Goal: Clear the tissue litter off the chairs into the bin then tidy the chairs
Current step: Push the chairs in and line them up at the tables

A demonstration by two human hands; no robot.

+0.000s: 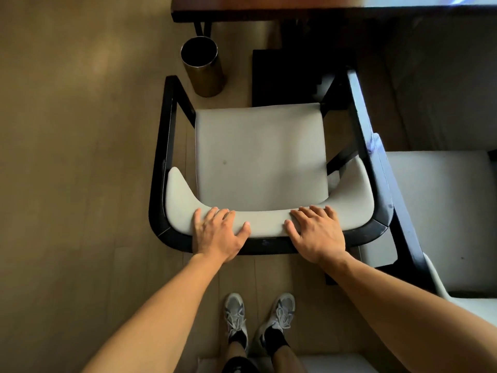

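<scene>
**Op:** Shoes (pixel 258 319) at six o'clock, closest to the lens, toes pointing at the chair (pixel 259 154). From there I go straight to what matters: its seat shows no tissue that I can find, only a small dark speck near the middle.

**Desk:** So the litter step is over?

**Op:** For this chair I judge so. The bin (pixel 202 66) stands at eleven o'clock off the seat, just beside the front left leg; its inside is too dark to read. I'd call the step in hand the tidying.

**Desk:** Hands?

**Op:** Both lie on the padded backrest (pixel 265 223) at six o'clock of the seat. My left hand (pixel 217 234) is spread flat, fingers over the top edge, thumb out; my right hand (pixel 317 234) mirrors it. Neither is curled round anything, just pressing on the cushion.

**Desk:** Next move?

**Op:** Probably a straight push toward twelve o'clock, under the table (pixel 309 8). It calls for even pressure from both palms, or the frame will skew toward the bin or into the second chair (pixel 441 211) at three o'clock, which sits right against it. A dark block on the floor at twelve may also get in the way.
</scene>
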